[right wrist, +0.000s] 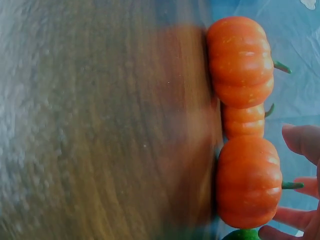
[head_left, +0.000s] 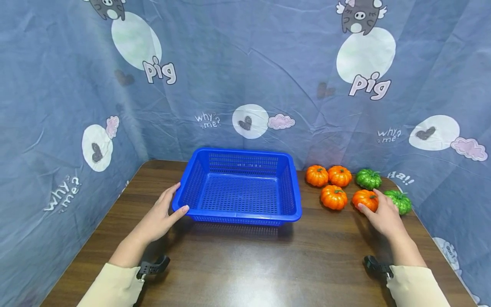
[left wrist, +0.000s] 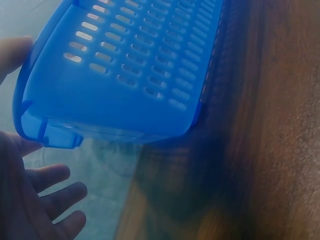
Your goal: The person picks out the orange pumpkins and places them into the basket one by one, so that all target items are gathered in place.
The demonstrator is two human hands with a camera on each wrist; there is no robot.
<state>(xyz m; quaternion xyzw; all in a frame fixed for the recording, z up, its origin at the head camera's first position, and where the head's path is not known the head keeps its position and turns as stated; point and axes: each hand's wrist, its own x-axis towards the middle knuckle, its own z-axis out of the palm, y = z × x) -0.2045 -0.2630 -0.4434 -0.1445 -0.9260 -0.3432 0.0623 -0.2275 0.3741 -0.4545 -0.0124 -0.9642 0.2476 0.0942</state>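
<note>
My left hand (head_left: 159, 217) is at the near left corner of a blue plastic basket (head_left: 239, 215), thumb on the front rim and straight fingers along the left rim. The left wrist view shows the thumb against the rim of the basket (left wrist: 115, 90), the index fingertip hidden behind the corner, and the other fingers spread loosely. Over at the right, my right hand (head_left: 387, 215) reaches over a small orange pumpkin (head_left: 364, 200) with thumb and fingers spread about it. In the right wrist view the thumb stands apart from the nearest pumpkin (right wrist: 249, 182), while lower fingertips overlap its edge.
Three more orange pumpkins (head_left: 333, 197) stand between the basket and my right hand. One green pumpkin (head_left: 368, 179) sits behind that hand, another green pumpkin (head_left: 399, 202) to its right. A blue printed cloth (head_left: 253, 64) hangs around the wooden table (head_left: 253, 260).
</note>
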